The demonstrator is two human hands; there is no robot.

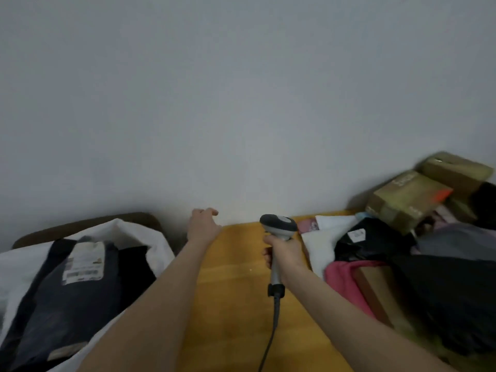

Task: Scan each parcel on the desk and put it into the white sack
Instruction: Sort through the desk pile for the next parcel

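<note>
My right hand (281,253) grips the handle of a grey barcode scanner (279,226), held upright over the yellow desk (236,277); its cable hangs down toward me. My left hand (202,224) hovers empty above the desk's far left corner, fingers loosely curled. At the left, the white sack (134,232) stands open with a dark parcel (67,296) bearing a white label inside. Parcels are piled at the right: a black bag with a label (370,242), a white one (322,245), a pink one (341,280) and cardboard boxes (408,197).
A plain grey wall (241,103) fills the upper view just behind the desk. A large dark bag (451,291) lies at the right front. A dark brown chair back (80,224) shows behind the sack.
</note>
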